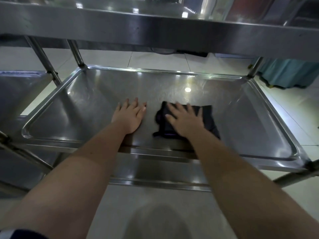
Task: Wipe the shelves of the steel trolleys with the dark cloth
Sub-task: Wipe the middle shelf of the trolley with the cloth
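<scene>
Right hand (185,120) presses flat, fingers spread, on the dark cloth (206,118), hiding its middle. Left hand (130,116) rests flat, fingers straight, on the trolley shelf (96,104); upper shelf (155,25) cut off.

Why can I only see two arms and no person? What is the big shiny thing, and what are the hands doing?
There is just one picture. It comes from a camera worn on the person's head, looking forward and down, so you see their own two arms reaching out.

The shiny thing is the middle shelf of a steel trolley, with an upper shelf above it.

The left hand lies flat on the bare steel and holds nothing. The right hand presses flat on a dark cloth, with its fingers spread rather than curled round it. That is how you wipe a shelf.

A second trolley stands on the left.
</scene>
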### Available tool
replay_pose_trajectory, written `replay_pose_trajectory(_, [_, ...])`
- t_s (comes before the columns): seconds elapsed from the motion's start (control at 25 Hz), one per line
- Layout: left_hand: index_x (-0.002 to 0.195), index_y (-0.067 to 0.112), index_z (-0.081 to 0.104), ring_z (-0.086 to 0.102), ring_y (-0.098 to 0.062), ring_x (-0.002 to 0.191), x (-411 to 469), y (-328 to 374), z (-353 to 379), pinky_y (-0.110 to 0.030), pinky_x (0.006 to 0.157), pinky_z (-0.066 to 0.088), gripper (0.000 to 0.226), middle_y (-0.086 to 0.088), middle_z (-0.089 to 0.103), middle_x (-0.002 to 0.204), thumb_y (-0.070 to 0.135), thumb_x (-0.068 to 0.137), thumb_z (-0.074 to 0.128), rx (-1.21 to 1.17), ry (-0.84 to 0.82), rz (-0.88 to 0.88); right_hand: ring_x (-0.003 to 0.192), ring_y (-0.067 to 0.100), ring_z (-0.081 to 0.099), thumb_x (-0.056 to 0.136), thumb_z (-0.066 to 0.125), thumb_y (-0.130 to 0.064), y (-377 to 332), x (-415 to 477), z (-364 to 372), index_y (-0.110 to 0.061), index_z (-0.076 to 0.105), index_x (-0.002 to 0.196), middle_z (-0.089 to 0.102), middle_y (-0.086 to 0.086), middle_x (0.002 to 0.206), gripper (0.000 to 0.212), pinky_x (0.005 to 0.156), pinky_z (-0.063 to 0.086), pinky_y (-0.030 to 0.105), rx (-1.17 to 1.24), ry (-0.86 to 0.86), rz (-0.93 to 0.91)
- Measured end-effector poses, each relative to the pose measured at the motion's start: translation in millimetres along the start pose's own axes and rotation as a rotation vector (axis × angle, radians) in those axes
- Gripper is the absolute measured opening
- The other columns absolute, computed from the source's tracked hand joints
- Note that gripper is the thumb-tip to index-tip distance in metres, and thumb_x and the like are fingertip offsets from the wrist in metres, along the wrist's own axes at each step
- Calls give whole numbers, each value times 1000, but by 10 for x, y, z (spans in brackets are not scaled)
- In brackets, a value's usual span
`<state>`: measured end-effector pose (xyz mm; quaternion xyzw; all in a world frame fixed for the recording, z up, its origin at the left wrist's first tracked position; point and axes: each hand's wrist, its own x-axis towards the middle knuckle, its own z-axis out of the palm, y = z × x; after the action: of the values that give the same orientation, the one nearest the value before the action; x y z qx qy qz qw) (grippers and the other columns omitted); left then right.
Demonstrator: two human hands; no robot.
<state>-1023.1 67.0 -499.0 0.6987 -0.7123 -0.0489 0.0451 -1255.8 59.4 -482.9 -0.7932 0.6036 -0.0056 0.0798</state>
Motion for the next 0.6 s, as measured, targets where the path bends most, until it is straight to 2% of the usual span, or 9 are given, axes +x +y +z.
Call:
replay_pose_trajectory(0.16, [154,42,12,5,-31,150,-48,53,42,-51,119,2,55,3,9,164,56,100,16,30,36,5,147,38,6,96,21,-65,1348,-146,-203,-50,5,152,5,-12,164,60,116,0,62,-29,38,324])
replay_pose_trajectory(0.28, [154,43,11,6,-29,150,-88,150,44,-51,119,1,55,4,8,164,56,100,15,28,39,-35,146,45,-2,93,15,-69,1409,-15,-281,-50,2,151,2,-12,164,62,111,-9,68,19,-22,571])
replay_pose_trajectory(0.36, [154,43,9,4,-27,150,-131,202,50,-52,119,0,55,5,7,164,56,100,14,23,32,-63,145,48,-3,94,15,-67,937,260,-263,-48,2,152,2,-11,164,62,110,-10,69,49,-3,493])
replay_pose_trajectory(0.48, [154,43,8,3,-25,151,-182,198,43,-51,119,0,55,6,4,164,55,100,14,30,32,-84,146,47,-4,95,18,-67,55,591,-133,-48,4,152,5,-11,164,62,112,-9,66,28,-17,106])
replay_pose_trajectory(0.6, [154,44,8,2,-22,151,-214,135,14,-50,120,-1,55,7,4,164,55,100,15,17,29,-89,148,39,-2,93,18,-70,-121,666,-55,-53,6,150,9,-13,163,61,114,-9,62,-10,-38,-56])
